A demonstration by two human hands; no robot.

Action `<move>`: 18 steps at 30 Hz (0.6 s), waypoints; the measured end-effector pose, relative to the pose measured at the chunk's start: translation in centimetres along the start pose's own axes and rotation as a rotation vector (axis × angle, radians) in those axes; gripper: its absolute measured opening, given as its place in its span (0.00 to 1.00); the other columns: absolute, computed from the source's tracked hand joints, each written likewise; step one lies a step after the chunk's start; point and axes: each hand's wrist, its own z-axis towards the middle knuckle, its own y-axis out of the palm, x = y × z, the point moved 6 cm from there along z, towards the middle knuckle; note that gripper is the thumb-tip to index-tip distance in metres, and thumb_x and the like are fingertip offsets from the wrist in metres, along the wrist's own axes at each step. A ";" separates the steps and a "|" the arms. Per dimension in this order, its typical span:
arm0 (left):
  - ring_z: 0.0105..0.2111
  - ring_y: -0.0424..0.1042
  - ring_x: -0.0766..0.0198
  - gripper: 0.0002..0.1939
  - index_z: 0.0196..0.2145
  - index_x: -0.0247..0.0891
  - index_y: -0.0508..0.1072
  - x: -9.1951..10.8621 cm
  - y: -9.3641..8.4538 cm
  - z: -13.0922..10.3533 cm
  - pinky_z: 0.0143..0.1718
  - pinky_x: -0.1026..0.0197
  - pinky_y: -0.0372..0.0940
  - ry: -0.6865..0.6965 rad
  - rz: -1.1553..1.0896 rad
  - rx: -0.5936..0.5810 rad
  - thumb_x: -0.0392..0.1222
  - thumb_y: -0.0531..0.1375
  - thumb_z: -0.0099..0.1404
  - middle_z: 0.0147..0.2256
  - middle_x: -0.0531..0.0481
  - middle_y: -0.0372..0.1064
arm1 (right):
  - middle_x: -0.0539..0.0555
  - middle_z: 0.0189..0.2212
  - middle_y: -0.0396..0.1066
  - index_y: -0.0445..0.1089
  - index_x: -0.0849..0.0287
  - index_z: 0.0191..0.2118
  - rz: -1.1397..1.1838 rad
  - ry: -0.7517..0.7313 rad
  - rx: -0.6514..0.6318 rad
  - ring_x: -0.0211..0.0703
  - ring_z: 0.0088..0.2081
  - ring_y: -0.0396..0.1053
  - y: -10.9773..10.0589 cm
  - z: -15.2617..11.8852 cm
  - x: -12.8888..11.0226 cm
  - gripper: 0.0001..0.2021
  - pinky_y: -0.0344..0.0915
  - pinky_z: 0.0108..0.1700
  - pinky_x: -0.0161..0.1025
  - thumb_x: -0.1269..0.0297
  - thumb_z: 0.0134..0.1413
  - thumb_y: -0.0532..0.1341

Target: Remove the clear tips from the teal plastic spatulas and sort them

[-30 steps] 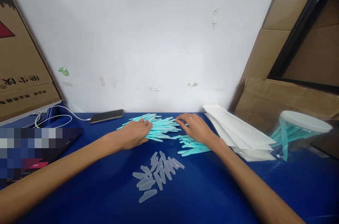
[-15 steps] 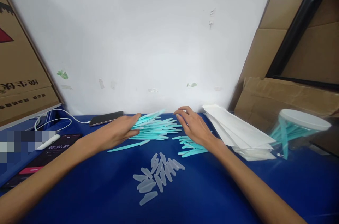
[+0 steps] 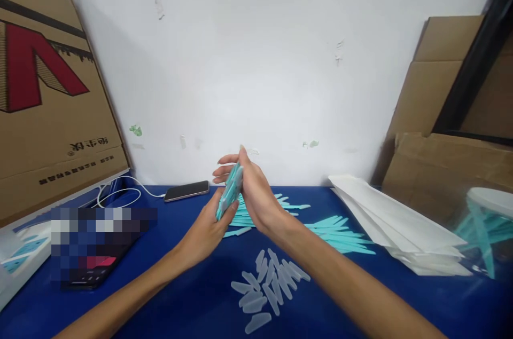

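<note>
A bundle of turquoise eyebrow razors stands tilted above the table, gripped between the thumb and fingers of my left hand. My right hand rests its palm against the bundle's upper side, with its fingers stretched out behind it and its thumb pointing up. Beneath the hands lies a loose pile of razors, partly hidden by my right hand. A second fanned pile of razors is on the right, beyond my right forearm. Translucent blade caps are scattered on the blue table nearer to me.
White paper sleeves are stacked at right, beside a clear tub with a white lid and razors inside. A phone on a cable lies near the wall; a larger dark device sits left. Cardboard boxes flank both sides.
My left hand has lifted the bundle off the pile and tilted it up. My right hand has left the right-hand pile and come over to the bundle. The view has shifted left.
</note>
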 end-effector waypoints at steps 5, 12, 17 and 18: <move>0.18 0.49 0.71 0.18 0.28 0.40 0.60 -2.1 0.5 -1.0 0.19 0.66 0.49 -0.171 -0.385 0.235 0.56 0.56 0.65 0.19 0.59 0.53 | 0.53 0.30 0.73 0.65 0.58 0.26 -0.121 -0.020 -0.012 0.43 0.38 0.73 2.0 -0.4 -0.9 0.22 0.67 0.46 0.42 0.48 0.65 0.51; 0.13 0.48 0.73 0.16 0.26 0.42 0.57 -2.0 2.1 -1.7 0.16 0.67 0.48 -0.228 -0.602 0.251 0.51 0.59 0.61 0.14 0.64 0.49 | 0.48 0.26 0.73 0.66 0.55 0.41 -0.137 0.175 -0.066 0.41 0.33 0.73 1.9 -1.2 1.3 0.08 0.67 0.39 0.38 0.67 0.64 0.50; 0.13 0.56 0.70 0.11 0.28 0.42 0.59 -1.3 1.7 -1.6 0.17 0.66 0.53 -0.228 -0.590 0.263 0.44 0.60 0.56 0.13 0.63 0.55 | 0.51 0.31 0.74 0.69 0.56 0.39 -0.233 0.183 -0.179 0.41 0.37 0.73 2.4 -1.6 1.4 0.10 0.67 0.43 0.40 0.65 0.66 0.51; 0.14 0.56 0.70 0.11 0.27 0.42 0.59 -1.2 1.7 -1.6 0.17 0.66 0.53 -0.235 -0.599 0.265 0.43 0.60 0.55 0.13 0.62 0.55 | 0.52 0.32 0.75 0.70 0.56 0.39 -0.258 0.175 -0.212 0.42 0.39 0.73 2.6 -1.7 1.3 0.11 0.67 0.44 0.41 0.61 0.67 0.51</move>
